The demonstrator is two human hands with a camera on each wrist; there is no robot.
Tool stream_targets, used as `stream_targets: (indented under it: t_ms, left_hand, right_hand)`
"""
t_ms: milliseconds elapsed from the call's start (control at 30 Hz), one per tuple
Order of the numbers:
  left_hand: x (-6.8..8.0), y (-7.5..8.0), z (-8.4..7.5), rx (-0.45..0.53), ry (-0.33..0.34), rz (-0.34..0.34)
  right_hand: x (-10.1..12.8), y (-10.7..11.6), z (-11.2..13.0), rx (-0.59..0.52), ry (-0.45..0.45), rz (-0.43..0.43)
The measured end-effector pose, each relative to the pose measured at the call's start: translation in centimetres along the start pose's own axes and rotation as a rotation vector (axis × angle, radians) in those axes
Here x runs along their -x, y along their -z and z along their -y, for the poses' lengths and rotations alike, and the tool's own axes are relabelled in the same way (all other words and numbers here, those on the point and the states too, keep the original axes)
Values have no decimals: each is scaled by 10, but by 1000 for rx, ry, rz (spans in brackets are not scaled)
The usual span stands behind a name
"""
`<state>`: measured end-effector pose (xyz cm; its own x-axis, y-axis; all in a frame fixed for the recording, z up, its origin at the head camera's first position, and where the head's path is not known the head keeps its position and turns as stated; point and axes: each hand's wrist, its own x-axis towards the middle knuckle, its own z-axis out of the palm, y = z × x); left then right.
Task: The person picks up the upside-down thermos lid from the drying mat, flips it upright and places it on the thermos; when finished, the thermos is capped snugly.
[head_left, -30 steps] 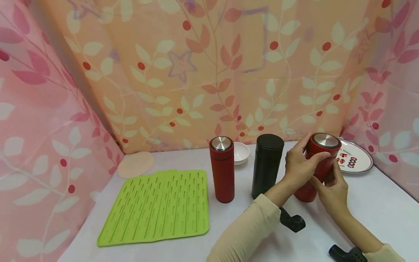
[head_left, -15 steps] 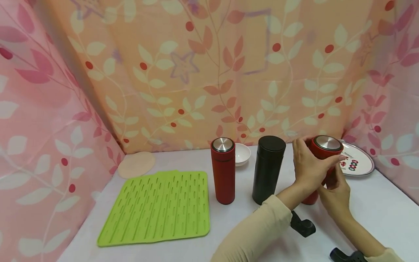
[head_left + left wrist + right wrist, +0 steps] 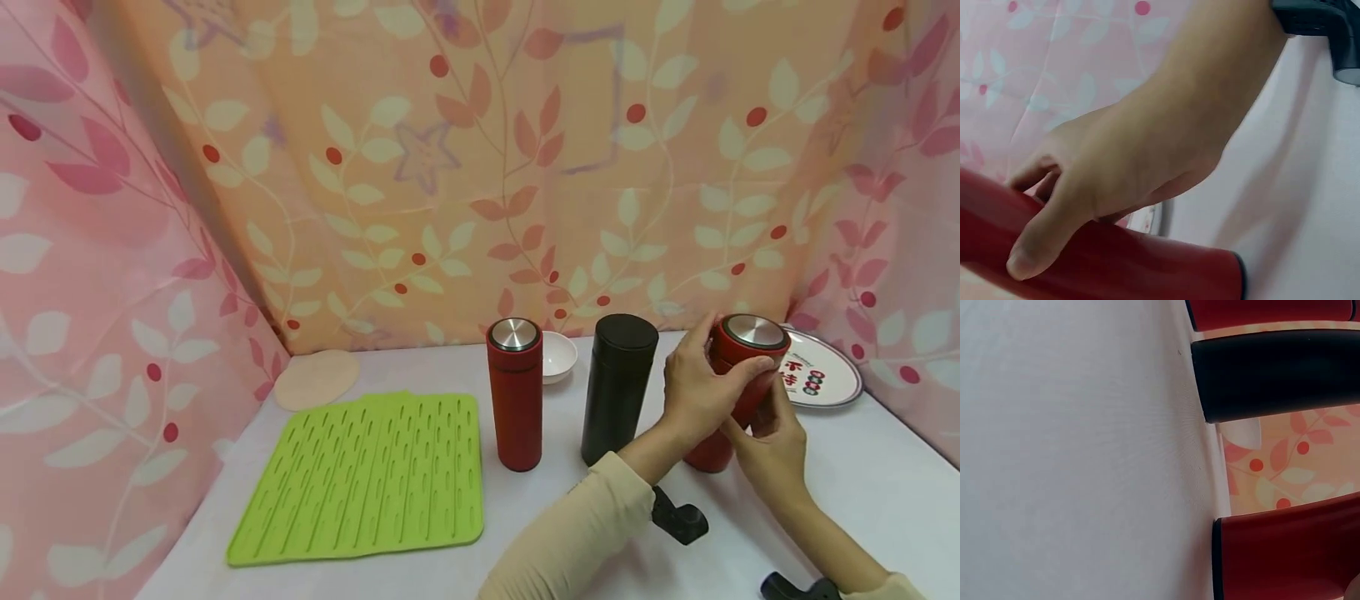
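Note:
Both hands hold a red thermos flask with a silver-topped lid, upright and slightly tilted at the right of the table. My left hand grips it just under the lid, thumb across the front and fingers round the far side. Lower down, my right hand grips the body. The left wrist view shows this right hand, its thumb laid over the red flask. In the right wrist view the held flask's lower part is close to the tabletop; a fingertip shows at the edge.
Left of the hands stand a black flask and another red flask, with a white bowl behind. A green ribbed mat and a beige round disc lie left. An oval plate lies behind the hands.
My left hand turns rightward round the top of the flask, then comes back part way. My right hand keeps its grip on the body. The head view shifts slightly.

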<state>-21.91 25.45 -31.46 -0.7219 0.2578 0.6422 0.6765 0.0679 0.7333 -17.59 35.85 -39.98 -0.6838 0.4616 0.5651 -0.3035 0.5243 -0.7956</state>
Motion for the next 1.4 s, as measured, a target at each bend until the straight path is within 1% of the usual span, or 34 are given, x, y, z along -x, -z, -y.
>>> stream_targets:
  t_ms: [67, 133, 200, 267, 300, 367, 433, 500, 567, 633, 700, 767, 800, 900, 1000, 1133, 1200, 1267, 1400]
  left_hand:
    - [4, -6, -3, -29, 55, -51]
    - [5, -12, -7, -83, 94, -99]
    - [5, -18, -11, -135, 112, -135]
    - [3, -21, -13, -154, 121, -153]
    - [3, -22, -14, -145, 132, -157]
    - [2, -20, -12, -90, 153, -159]
    - [0, -16, -8, -21, 159, -139]
    - [0, -12, -5, 35, 142, -104]
    - [-2, -9, -2, 75, 100, -57]
    - [-1, -6, 0, 76, 61, -18]
    - [0, -4, 1, 59, 25, 1]
    - [2, -4, 2, 28, 2, 0]
    - [3, -5, 3, 15, 6, -13]
    - [6, -9, 2, 16, 47, -72]
    - [6, -15, -1, -4, 92, -127]
    - [6, -20, -4, -66, 89, -168]
    - [6, -20, -3, -64, 74, -168]
    - [5, -17, -1, -50, 59, -147]
    - [2, -9, 6, -28, 2, -49]
  right_hand:
    - [1, 0, -2, 24, -10, -6]
    - [2, 0, -3, 31, -3, -15]
    - [2, 0, -4, 32, 10, -23]
    - [1, 1, -4, 27, 18, -22]
    - [1, 1, -4, 36, 14, -21]
    - [0, 2, -4, 61, 2, -19]
    - [-1, 3, -3, 59, -7, -10]
    - [-2, 4, -3, 56, -12, 0]
    - [-4, 4, -3, 22, -6, 10]
    - [-5, 4, -3, 11, -3, 17]
    - [-5, 3, -3, 4, -6, 18]
    - [-3, 3, -3, 16, -14, 22]
    - [-2, 3, -3, 21, -20, 21]
    - [0, 2, -1, 26, -24, 15]
    - [1, 1, -1, -7, -9, 2]
    - [1, 2, -2, 15, -22, -6]
    - [2, 1, -3, 40, -38, -9]
    - [2, 1, -3, 45, -43, -8]
    - [-1, 1, -4, 7, -13, -1]
